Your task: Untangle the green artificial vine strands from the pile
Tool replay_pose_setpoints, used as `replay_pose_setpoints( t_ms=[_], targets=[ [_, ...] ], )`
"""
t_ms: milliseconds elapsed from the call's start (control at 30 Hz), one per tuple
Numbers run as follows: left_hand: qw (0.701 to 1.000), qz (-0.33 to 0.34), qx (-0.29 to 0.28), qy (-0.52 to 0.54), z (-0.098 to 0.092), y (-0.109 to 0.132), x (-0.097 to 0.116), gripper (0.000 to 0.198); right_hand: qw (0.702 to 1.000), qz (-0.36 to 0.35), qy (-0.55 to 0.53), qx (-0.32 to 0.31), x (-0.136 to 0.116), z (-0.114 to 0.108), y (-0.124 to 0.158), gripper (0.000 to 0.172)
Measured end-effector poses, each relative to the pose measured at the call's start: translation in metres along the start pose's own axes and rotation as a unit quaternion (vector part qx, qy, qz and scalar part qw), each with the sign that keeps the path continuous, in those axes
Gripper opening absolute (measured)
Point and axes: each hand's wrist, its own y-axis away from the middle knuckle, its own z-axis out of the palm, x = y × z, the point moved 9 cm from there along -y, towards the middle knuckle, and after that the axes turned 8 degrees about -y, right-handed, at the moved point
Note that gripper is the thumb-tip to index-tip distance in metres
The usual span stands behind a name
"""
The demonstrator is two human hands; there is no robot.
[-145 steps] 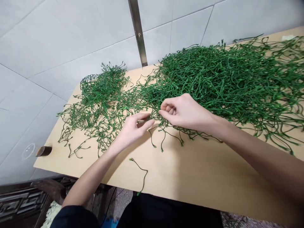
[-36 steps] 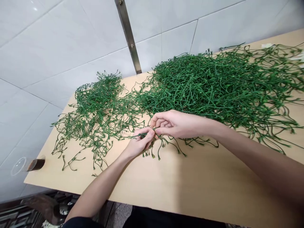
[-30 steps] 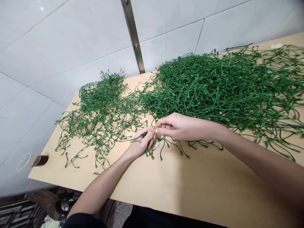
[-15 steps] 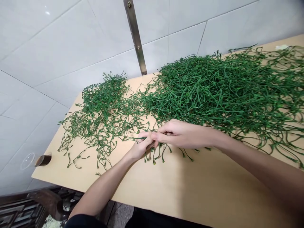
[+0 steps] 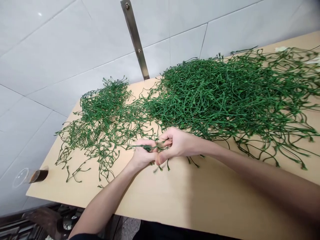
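Observation:
Over the near middle of the table (image 5: pixel 155 200), my two hands meet at the fingertips. My left hand (image 5: pixel 142 158) is closed around a small bunch of thin green artificial stems (image 5: pixel 147 147), whose ends stick out to the left. My right hand (image 5: pixel 178 144) pinches at the right side of that bunch, thumb against the left fingertips; the exact grip is partly hidden by the fingers. Just behind my right hand spreads a large tangled heap of the same green stems (image 5: pixel 212 93). A few loose stems poke out beneath my hands.
A smaller stem pile (image 5: pixel 102 103) lies at the back left, with loose strands trailing forward. At the left edge, a clear plastic cup of dark liquid (image 5: pixel 38 175) is tipped in view. White tiled wall (image 5: pixel 100 40) with a metal strip (image 5: pixel 136 41) stands behind.
My hands have shifted a little; the right thumb has come down and the fingers have opened around the bunch, showing more of the stems. The whole view has moved slightly.

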Motion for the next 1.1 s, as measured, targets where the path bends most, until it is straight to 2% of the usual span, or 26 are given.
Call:
replay_pose_setpoints(
  t_ms=[100,133,167,233,300,367,467,567,600,633,667,700,800,833,900,967,1033,1100],
  targets=[
    [0.992,0.004,0.128,-0.003,-0.028,0.002,0.004,0.066,0.983,-0.049,0.053,0.168,-0.014,-0.038,0.006,0.076],
    [0.988,0.006,0.156,0.000,-0.034,0.003,0.004,0.066,0.975,-0.062,0.079,0.199,-0.021,-0.045,0.010,0.077],
    [0.986,0.009,0.167,0.009,-0.035,0.003,0.004,0.065,0.972,-0.069,0.105,0.198,-0.028,-0.046,0.011,0.076],
    [0.988,0.008,0.146,0.051,-0.029,0.002,0.004,0.064,0.977,-0.069,0.146,0.141,-0.039,-0.038,0.012,0.068],
    [0.990,-0.005,0.094,0.105,-0.015,0.001,0.002,0.062,0.975,-0.076,0.175,0.114,-0.052,-0.035,0.017,0.056],
    [0.987,-0.018,0.053,0.150,-0.003,0.000,0.004,0.059,0.959,-0.093,0.208,0.167,-0.067,-0.049,0.027,0.048],
    [0.981,-0.032,0.013,0.190,0.008,-0.001,0.008,0.046,0.902,-0.118,0.303,0.284,-0.086,-0.083,0.045,0.039],
    [0.976,-0.066,0.016,0.207,0.009,-0.002,0.006,0.035,0.828,-0.136,0.405,0.363,-0.097,-0.104,0.057,0.039],
    [0.975,-0.073,0.027,0.206,0.008,-0.002,0.005,0.032,0.814,-0.137,0.423,0.373,-0.099,-0.105,0.059,0.040],
    [0.976,-0.076,0.037,0.203,0.006,-0.002,0.004,0.030,0.813,-0.133,0.429,0.371,-0.098,-0.104,0.059,0.037],
    [0.976,-0.077,0.045,0.198,0.006,-0.002,0.004,0.029,0.826,-0.125,0.421,0.354,-0.096,-0.100,0.056,0.035],
    [0.977,-0.076,0.051,0.192,0.005,-0.002,0.003,0.030,0.851,-0.112,0.401,0.320,-0.092,-0.093,0.051,0.034],
    [0.979,-0.070,0.070,0.177,0.004,-0.002,-0.001,0.034,0.937,-0.067,0.307,0.152,-0.072,-0.053,0.032,0.039],
    [0.980,-0.062,0.079,0.170,0.002,-0.002,-0.001,0.035,0.953,-0.055,0.284,0.094,-0.065,-0.038,0.028,0.037],
    [0.983,-0.044,0.092,0.154,-0.002,-0.002,-0.001,0.036,0.963,-0.045,0.265,0.014,-0.055,-0.016,0.022,0.031],
    [0.986,-0.034,0.094,0.136,-0.004,-0.002,-0.001,0.037,0.964,-0.061,0.259,-0.005,-0.052,-0.009,0.018,0.027],
    [0.988,-0.038,0.087,0.126,-0.004,-0.002,-0.003,0.038,0.967,-0.085,0.238,0.016,-0.052,-0.012,0.016,0.023],
    [0.989,-0.041,0.074,0.120,-0.003,-0.003,-0.004,0.040,0.978,-0.075,0.190,0.041,-0.049,-0.021,0.014,0.019]
  ],
)
